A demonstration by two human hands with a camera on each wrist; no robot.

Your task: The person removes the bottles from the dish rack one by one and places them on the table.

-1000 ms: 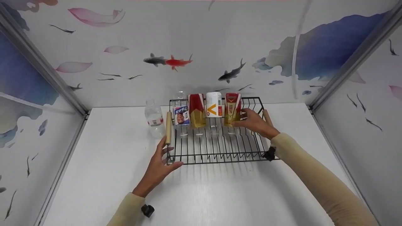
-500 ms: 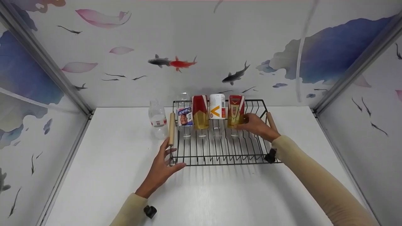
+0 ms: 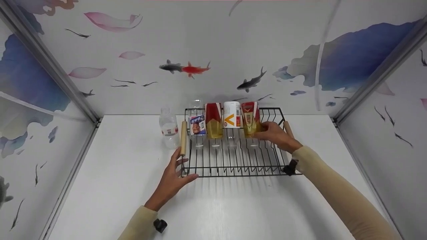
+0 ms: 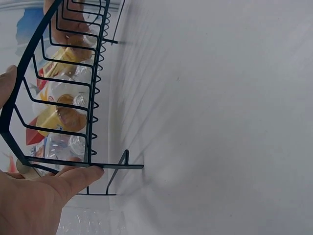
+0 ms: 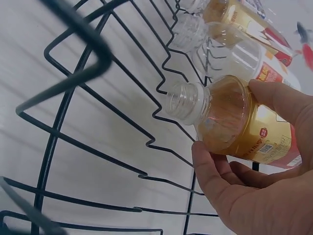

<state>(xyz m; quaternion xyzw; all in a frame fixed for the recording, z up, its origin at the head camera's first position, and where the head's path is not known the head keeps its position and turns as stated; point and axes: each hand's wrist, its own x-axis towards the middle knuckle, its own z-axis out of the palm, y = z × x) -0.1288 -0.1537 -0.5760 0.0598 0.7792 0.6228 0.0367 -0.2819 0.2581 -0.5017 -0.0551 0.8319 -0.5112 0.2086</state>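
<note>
Standing at the far left of our white counter [image 3: 110, 186], a clear water bottle [image 3: 169, 128] waits upright just beside the wire rack [image 3: 233, 166], apart from the row inside it. Our left hand [image 3: 173, 178] comes next: fingers relaxed and fairly straight, thumb lying along the rack's front rail near the corner, below the wooden handle [image 3: 183, 137]. It holds nothing; we judge that this light touch steadies the rack so it does not slide. Inside the rack four bottles lie in a row, necks towards us and caught between the wires, which likely keeps them from rolling: a small blue-labelled bottle [image 3: 197, 126], a red-and-gold bottle [image 3: 214, 120], a white bottle [image 3: 232, 115], and the amber tea bottle [image 3: 251, 118]. Our right hand [image 3: 277, 135] has its grip closed on that last one, thumb and fingers curled round the body near its shoulder, cap end [image 5: 182, 102] resting in the rack.
</note>
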